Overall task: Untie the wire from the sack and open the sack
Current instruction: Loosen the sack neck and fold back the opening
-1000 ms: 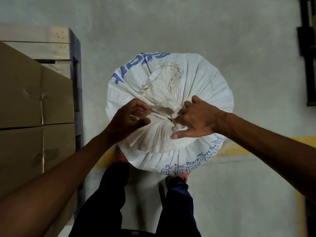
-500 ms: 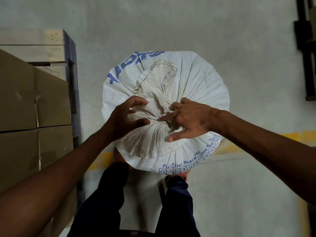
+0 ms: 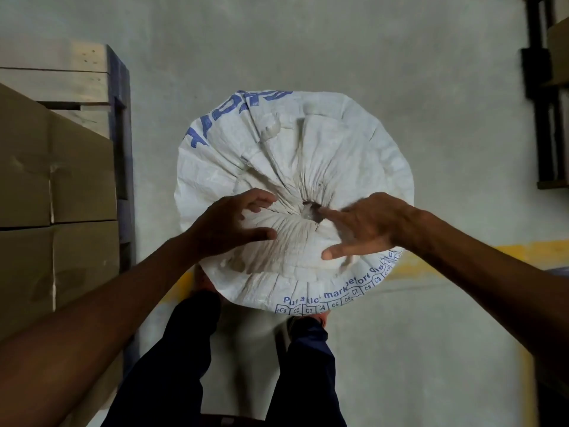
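Observation:
A full white woven sack (image 3: 338,155) with blue print stands on the floor in front of my legs. Its top is gathered into pleats that run to a small dark opening (image 3: 312,211) near the middle. My left hand (image 3: 228,226) rests on the pleats left of that opening, fingers spread and curled over the fabric. My right hand (image 3: 366,226) lies on the right side, fingers apart, with the forefinger pointing at the opening. I cannot make out any wire.
Stacked cardboard boxes (image 3: 55,211) on a wooden pallet (image 3: 61,75) stand close on the left. A dark rack (image 3: 545,103) is at the right edge. A yellow line (image 3: 517,254) crosses the grey concrete floor (image 3: 400,349) behind the sack.
The bunched neck of the sack has been spread flat, and a small opening now shows at the centre. Both hands have loosened from pinching the neck to lying spread on the fabric.

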Available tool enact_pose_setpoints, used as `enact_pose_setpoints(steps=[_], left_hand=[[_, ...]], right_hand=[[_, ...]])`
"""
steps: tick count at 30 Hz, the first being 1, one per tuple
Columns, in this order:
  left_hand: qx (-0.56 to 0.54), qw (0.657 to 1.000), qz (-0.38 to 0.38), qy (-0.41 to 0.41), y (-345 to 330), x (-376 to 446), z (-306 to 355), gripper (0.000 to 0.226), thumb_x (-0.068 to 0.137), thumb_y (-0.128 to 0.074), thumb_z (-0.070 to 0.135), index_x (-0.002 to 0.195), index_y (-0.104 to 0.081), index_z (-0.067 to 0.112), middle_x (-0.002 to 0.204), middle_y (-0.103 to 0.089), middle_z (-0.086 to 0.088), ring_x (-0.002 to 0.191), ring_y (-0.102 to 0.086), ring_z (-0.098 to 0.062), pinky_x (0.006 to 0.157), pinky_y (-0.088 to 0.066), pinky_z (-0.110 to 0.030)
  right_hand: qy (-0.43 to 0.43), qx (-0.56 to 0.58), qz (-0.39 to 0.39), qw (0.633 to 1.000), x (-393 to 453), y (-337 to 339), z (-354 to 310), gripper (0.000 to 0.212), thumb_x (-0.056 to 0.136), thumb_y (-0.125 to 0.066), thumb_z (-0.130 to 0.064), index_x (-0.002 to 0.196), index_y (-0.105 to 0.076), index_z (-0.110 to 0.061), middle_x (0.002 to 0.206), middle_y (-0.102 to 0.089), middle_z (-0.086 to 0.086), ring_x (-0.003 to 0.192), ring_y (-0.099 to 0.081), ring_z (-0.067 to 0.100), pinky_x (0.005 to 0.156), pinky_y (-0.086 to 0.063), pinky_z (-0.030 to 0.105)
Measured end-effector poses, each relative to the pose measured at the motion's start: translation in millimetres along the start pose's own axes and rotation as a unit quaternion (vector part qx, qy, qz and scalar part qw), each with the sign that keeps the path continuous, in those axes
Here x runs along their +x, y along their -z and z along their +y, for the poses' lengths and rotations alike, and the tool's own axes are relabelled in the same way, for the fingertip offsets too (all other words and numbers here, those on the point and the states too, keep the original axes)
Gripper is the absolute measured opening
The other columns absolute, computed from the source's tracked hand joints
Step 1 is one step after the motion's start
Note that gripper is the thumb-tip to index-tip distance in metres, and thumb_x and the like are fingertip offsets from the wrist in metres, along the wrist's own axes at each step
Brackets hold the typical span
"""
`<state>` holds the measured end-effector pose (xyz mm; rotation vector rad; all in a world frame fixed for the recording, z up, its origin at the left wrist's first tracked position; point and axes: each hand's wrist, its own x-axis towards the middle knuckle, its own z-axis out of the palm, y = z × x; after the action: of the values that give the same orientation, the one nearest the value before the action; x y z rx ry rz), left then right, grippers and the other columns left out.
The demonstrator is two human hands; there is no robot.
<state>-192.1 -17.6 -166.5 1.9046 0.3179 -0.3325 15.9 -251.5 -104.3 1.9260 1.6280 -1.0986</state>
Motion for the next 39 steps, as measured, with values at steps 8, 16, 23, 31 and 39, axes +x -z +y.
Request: enact_pose_setpoints(steps=[8,16,23,31,39], left_hand=[[0.082,0.996,-0.03,-0.019,-11.6,30.3,6.8,0.095,0.064,-0.05,0.101,0.133,-0.067,0.039,0.122,-0.075,0.017,0.091,-0.065,0.002,0.085,-0.057,-0.027],[0.384,0.896,-0.068,-0.214,-37.3,45.3,0.0,0.09,0.084,-0.03,0.095,0.126,-0.073,0.028,0.113,-0.073,0.004,0.105,-0.06,-0.022,0.085,-0.037,-0.036],[0.462,0.849,-0.155,-0.202,-50.4,45.9,6.6,0.098,0.076,-0.023,0.101,0.125,-0.071,0.031,0.107,-0.073,0.008,0.112,-0.062,-0.019,0.089,-0.036,-0.035],[0.452,0.822,-0.096,-0.333,-47.9,51.6,9.8,0.081,0.081,-0.035,0.099,0.068,-0.067,0.025,0.083,-0.059,0.01,0.089,-0.056,-0.018,0.076,-0.028,-0.033],[0.451,0.813,-0.212,-0.302,-40.7,42.7,23.5,0.092,0.077,-0.018,0.102,0.095,-0.072,0.03,0.078,-0.071,0.007,0.094,-0.069,-0.022,0.108,-0.035,-0.03]], right_hand=[[0.035,-0.153,0.144,0.977,-3.5,-37.1,-17.1,0.104,0.078,-0.016,-0.102,0.087,-0.072,-0.015,0.096,-0.066,0.005,0.093,-0.059,0.027,0.084,-0.044,0.042],[0.093,-0.205,0.14,0.964,-8.0,-68.4,-11.4,0.102,0.098,-0.018,-0.084,0.096,-0.075,0.0,0.145,-0.059,0.027,0.149,-0.038,0.042,0.125,-0.023,0.057],[0.019,-0.114,0.144,0.983,-6.0,-70.6,-11.9,0.103,0.088,-0.01,-0.094,0.131,-0.052,-0.01,0.084,-0.07,0.009,0.071,-0.064,0.031,0.092,-0.046,0.046],[0.084,-0.115,0.23,0.963,-11.4,-82.1,-6.4,0.087,0.082,-0.039,-0.095,0.074,-0.072,-0.014,0.081,-0.058,0.006,0.073,-0.045,0.023,0.079,-0.044,0.043],[0.148,-0.14,0.147,0.968,-21.8,-95.8,0.5,0.095,0.09,-0.029,-0.09,0.11,-0.075,-0.01,0.098,-0.076,0.015,0.127,-0.063,0.037,0.132,-0.005,0.054]])
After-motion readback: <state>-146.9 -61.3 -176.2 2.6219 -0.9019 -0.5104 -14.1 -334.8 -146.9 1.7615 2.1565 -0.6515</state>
